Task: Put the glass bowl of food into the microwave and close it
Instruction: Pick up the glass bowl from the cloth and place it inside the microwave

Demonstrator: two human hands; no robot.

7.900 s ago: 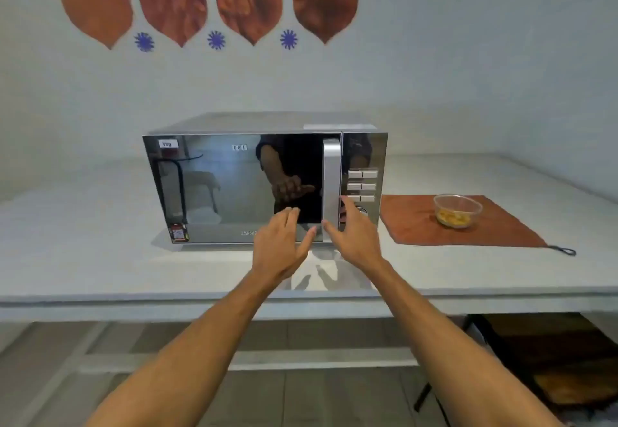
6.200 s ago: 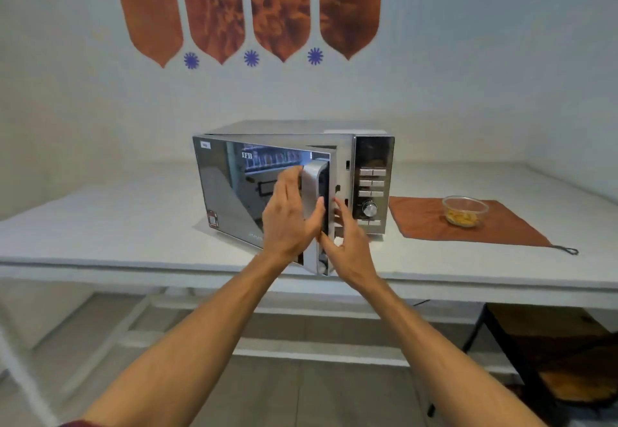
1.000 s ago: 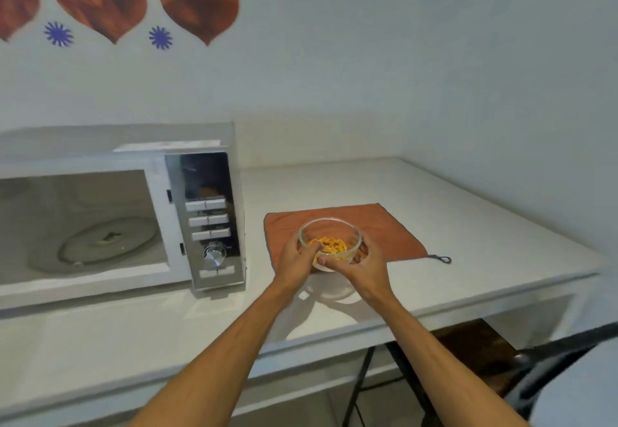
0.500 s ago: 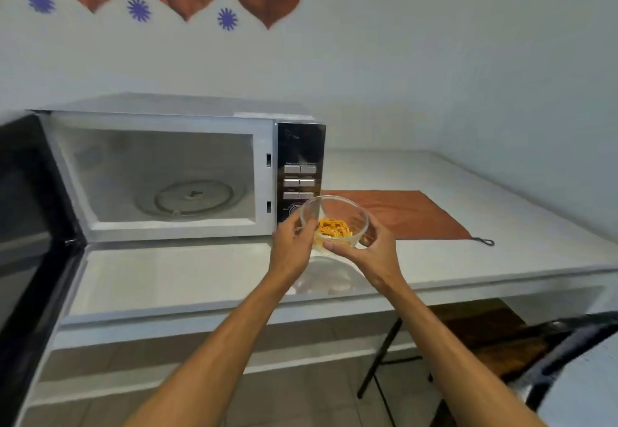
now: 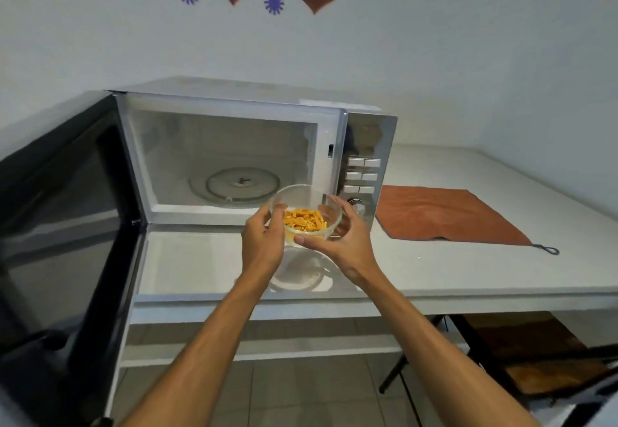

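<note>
A clear glass bowl (image 5: 306,204) with yellow-orange food (image 5: 305,220) hangs in the air just in front of the microwave's lower right opening. My left hand (image 5: 262,246) grips its left side and my right hand (image 5: 341,242) cups its right side and bottom. The silver microwave (image 5: 334,118) stands on the white counter with its cavity showing and a glass turntable (image 5: 242,184) inside. Its dark door (image 5: 63,226) is swung wide open to the left, close to the camera.
An orange cloth (image 5: 444,215) with a small loop lies on the white counter (image 5: 468,269) right of the microwave. The control panel (image 5: 364,175) with buttons and a knob sits behind my right hand. A dark stool (image 5: 535,356) stands under the counter at the right.
Both hands have carried the bowl left, from over the cloth's edge to the front of the open cavity. The view has swung left, so the door fills more of the left side.
</note>
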